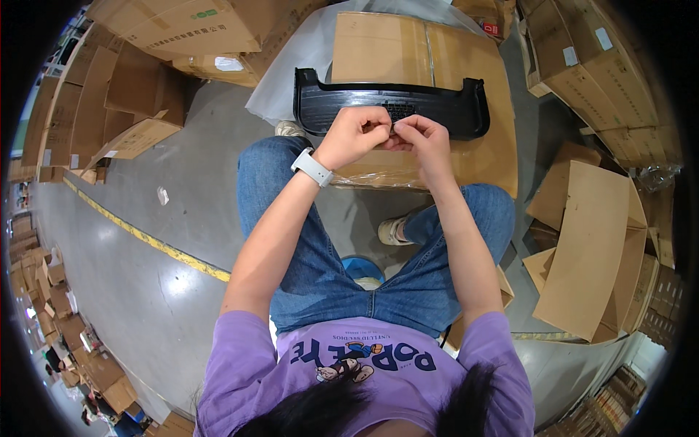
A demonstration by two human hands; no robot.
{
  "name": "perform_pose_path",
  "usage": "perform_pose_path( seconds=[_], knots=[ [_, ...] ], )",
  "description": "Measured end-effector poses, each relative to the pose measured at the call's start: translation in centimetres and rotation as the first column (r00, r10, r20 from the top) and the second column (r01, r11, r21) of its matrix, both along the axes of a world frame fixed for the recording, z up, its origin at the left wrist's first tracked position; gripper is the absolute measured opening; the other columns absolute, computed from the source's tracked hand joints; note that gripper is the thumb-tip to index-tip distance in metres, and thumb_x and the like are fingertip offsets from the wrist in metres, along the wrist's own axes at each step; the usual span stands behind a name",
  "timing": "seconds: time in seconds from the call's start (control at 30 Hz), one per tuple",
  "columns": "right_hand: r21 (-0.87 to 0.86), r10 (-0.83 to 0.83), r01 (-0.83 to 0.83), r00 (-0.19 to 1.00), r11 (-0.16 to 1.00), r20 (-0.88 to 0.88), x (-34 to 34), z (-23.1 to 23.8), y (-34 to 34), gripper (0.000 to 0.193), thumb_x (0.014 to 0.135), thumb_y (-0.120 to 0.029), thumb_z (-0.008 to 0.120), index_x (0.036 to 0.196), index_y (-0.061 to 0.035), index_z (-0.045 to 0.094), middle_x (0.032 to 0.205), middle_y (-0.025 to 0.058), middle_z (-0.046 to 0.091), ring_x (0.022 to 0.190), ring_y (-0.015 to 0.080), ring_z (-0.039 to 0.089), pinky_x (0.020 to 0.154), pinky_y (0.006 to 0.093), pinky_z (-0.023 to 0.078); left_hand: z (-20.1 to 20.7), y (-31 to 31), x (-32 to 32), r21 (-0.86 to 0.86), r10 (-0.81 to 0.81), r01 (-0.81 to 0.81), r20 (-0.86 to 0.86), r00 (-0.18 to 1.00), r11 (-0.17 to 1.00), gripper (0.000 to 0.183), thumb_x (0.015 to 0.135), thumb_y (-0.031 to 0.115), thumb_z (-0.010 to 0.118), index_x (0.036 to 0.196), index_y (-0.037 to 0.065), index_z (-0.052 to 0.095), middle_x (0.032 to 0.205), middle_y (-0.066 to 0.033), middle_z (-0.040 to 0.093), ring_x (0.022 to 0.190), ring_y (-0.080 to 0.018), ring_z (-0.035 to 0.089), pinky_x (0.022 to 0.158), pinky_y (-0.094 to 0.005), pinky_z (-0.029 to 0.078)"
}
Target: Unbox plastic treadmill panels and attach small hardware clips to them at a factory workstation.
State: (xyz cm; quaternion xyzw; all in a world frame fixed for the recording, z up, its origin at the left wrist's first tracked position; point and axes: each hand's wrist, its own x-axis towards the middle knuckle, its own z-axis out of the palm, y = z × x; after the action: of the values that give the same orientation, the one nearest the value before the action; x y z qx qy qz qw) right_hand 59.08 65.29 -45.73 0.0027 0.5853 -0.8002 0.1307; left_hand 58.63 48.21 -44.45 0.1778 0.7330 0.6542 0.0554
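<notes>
A long black plastic tray-like part (pixel 342 105) with raised ends lies across a flat cardboard carton (pixel 466 69) in front of my knees. Near its middle is a patch of dark, grid-like small pieces (pixel 399 111); whether they are loose or part of it I cannot tell. Over the part's near edge my left hand (pixel 358 132), a pale watch on its wrist, is closed in a pinch. My right hand (pixel 428 142) pinches beside it, and the fingertips of both almost meet. Something tiny and dark seems to be between them, too small to name.
Clear plastic sheeting (pixel 284 80) spreads beside the carton at the left. Large cardboard boxes (pixel 196 29) stand at the far left, with stacked boxes (pixel 604 65) at the right. An opened box (pixel 590 247) leans near my right knee. Yellow tape (pixel 145 237) crosses the grey floor.
</notes>
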Motion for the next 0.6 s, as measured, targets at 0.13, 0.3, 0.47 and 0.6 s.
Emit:
perform_pose_path(
  seconds=[0.13, 0.3, 0.47, 0.6],
  knots=[
    [-0.067, -0.192, 0.203, 0.971, 0.977, 0.146, -1.0, 0.3, 0.8, 0.01, 0.088, -0.011, 0.058, 0.085, -0.0014, 0.061, 0.072, 0.008, 0.063, 0.056, 0.0145, 0.061, 0.055, 0.0252, 0.052, -0.1, -1.1, -1.0, 0.176, 0.153, -0.176, 0.139, 0.978, 0.969, 0.01, 0.08, 0.005, 0.054, 0.072, 0.0, 0.058, 0.084, -0.0018, 0.059, 0.06, -0.0055, 0.044, 0.053, -0.0196, 0.034],
    [0.075, -0.261, 0.257, 0.964, 0.964, 0.045, -1.4, 0.7, 2.1, 0.011, 0.087, -0.011, 0.06, 0.083, -0.0008, 0.06, 0.065, 0.0058, 0.06, 0.047, 0.0135, 0.058, 0.044, 0.0242, 0.048, 2.0, -1.2, -0.8, 0.473, 0.007, -0.195, 0.371, 0.929, 0.859, 0.014, 0.079, 0.006, 0.046, 0.066, 0.005, 0.048, 0.093, -0.0059, 0.059, 0.049, -0.004, 0.03, 0.043, -0.0193, 0.023],
    [0.212, -0.188, 0.219, 0.97, 0.952, -0.155, -0.1, 0.7, 0.1, 0.011, 0.088, -0.008, 0.057, 0.083, 0.0014, 0.059, 0.066, 0.0066, 0.062, 0.051, 0.0122, 0.061, 0.047, 0.0233, 0.049, 1.5, -1.6, 0.0, 0.727, -0.226, -0.085, 0.319, 0.92, 0.682, 0.009, 0.063, 0.006, 0.046, 0.056, 0.005, 0.04, 0.063, -0.006, 0.044, 0.046, -0.009, 0.027, 0.042, -0.0227, 0.02],
    [0.284, -0.166, 0.251, 0.942, 0.925, -0.292, 1.0, 0.7, -0.9, 0.01, 0.088, -0.007, 0.058, 0.082, 0.0014, 0.059, 0.067, 0.0053, 0.063, 0.054, 0.01, 0.061, 0.05, 0.0223, 0.049, 1.4, -1.1, 0.3, 0.609, -0.304, -0.026, 0.432, 0.849, 0.793, 0.025, 0.067, 0.012, 0.049, 0.052, 0.009, 0.03, 0.053, -0.0007, 0.035, 0.043, -0.007, 0.024, 0.039, -0.0234, 0.016]
  ],
)
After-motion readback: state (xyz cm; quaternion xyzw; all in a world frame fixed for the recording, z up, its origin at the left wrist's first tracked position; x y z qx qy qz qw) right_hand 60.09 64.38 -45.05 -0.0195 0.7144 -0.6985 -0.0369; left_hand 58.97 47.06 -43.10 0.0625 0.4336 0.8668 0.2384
